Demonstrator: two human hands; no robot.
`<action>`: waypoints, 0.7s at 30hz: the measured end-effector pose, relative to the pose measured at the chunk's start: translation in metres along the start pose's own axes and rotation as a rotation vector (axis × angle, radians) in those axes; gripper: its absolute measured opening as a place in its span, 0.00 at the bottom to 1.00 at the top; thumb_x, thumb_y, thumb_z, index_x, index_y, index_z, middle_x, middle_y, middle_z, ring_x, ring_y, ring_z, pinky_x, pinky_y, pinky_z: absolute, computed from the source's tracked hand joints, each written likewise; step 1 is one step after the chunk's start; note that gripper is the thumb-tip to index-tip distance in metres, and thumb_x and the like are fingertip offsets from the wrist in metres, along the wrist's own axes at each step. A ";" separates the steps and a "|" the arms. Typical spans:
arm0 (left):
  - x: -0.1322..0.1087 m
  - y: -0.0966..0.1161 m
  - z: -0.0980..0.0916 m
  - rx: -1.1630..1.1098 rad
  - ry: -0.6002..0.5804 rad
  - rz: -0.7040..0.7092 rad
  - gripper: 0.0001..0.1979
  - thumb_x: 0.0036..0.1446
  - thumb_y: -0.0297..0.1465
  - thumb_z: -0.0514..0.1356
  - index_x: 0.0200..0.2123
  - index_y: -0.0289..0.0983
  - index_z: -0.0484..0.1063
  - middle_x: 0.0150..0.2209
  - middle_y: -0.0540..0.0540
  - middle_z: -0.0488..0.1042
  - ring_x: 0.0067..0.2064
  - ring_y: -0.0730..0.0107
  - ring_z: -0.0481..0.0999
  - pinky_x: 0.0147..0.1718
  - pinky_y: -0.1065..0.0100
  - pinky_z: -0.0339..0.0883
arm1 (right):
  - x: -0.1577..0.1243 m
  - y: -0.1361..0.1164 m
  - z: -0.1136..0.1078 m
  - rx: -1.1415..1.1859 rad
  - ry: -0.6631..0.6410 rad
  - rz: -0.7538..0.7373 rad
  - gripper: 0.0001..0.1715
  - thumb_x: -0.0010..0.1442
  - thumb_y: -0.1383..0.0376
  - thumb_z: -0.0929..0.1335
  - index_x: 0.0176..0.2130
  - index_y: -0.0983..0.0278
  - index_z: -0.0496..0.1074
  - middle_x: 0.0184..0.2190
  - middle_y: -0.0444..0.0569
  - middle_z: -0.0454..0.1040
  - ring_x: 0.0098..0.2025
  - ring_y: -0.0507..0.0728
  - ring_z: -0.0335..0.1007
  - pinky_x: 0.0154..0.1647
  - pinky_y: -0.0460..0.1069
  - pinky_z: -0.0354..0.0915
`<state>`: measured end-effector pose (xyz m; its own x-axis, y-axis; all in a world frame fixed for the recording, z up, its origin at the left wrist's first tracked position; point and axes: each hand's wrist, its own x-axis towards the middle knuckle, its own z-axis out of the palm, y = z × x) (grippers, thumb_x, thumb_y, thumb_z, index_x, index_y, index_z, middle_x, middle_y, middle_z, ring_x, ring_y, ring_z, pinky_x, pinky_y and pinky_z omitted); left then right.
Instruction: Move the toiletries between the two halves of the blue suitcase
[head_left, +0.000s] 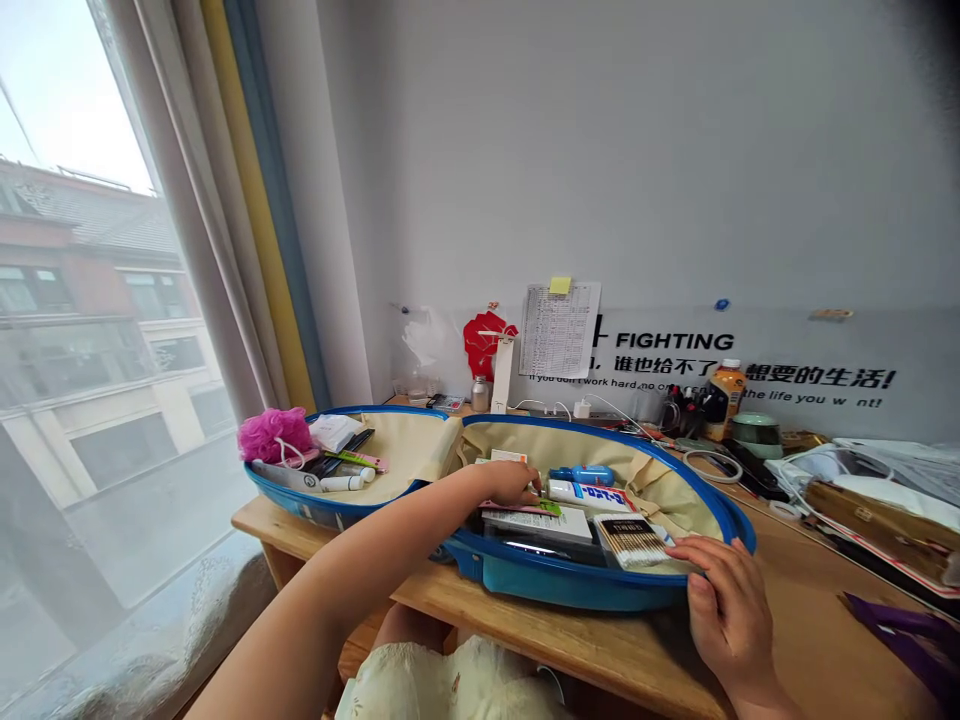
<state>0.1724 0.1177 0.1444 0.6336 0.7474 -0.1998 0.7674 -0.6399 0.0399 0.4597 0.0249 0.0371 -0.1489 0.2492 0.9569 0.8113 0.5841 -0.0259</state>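
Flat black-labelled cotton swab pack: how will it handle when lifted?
The flat black-labelled cotton swab pack is probably light, showing mostly thin sticks; likely stiff lengthwise, since they lie side by side; and unlikely to roll, being flat.

Soft daylight from the window (112,330) at left, washed-out sky (67,90), dark upper-right corner, wide-angle stretching toward edges
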 end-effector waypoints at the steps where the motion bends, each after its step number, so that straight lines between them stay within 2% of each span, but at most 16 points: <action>1: 0.000 -0.001 0.001 -0.013 0.000 0.009 0.19 0.65 0.38 0.56 0.56 0.38 0.69 0.52 0.40 0.76 0.52 0.61 0.76 0.50 0.65 0.67 | 0.000 0.000 0.000 -0.001 -0.003 -0.002 0.16 0.66 0.63 0.58 0.38 0.59 0.72 0.35 0.49 0.76 0.41 0.58 0.73 0.58 0.57 0.59; 6: -0.002 -0.002 0.001 -0.055 -0.017 0.042 0.21 0.63 0.40 0.58 0.56 0.37 0.70 0.52 0.41 0.76 0.50 0.63 0.76 0.48 0.67 0.67 | -0.001 0.001 0.001 -0.004 0.003 -0.006 0.16 0.67 0.62 0.58 0.37 0.60 0.72 0.35 0.49 0.76 0.41 0.58 0.73 0.57 0.58 0.59; 11: -0.003 0.000 0.001 -0.062 -0.016 0.063 0.24 0.60 0.44 0.61 0.55 0.37 0.71 0.51 0.40 0.76 0.50 0.61 0.76 0.49 0.66 0.67 | -0.002 0.003 0.002 -0.001 -0.001 0.019 0.18 0.67 0.61 0.57 0.37 0.59 0.73 0.35 0.50 0.76 0.40 0.59 0.73 0.56 0.59 0.60; 21: 0.002 0.008 0.008 -0.060 0.036 0.123 0.23 0.60 0.46 0.62 0.54 0.40 0.72 0.49 0.43 0.76 0.47 0.63 0.76 0.49 0.65 0.67 | 0.004 0.000 -0.001 0.018 0.009 -0.017 0.15 0.66 0.63 0.58 0.37 0.59 0.73 0.35 0.49 0.76 0.40 0.58 0.73 0.55 0.57 0.59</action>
<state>0.1791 0.1131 0.1368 0.7255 0.6707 -0.1544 0.6876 -0.7159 0.1210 0.4594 0.0247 0.0410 -0.1574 0.2320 0.9599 0.7982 0.6022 -0.0146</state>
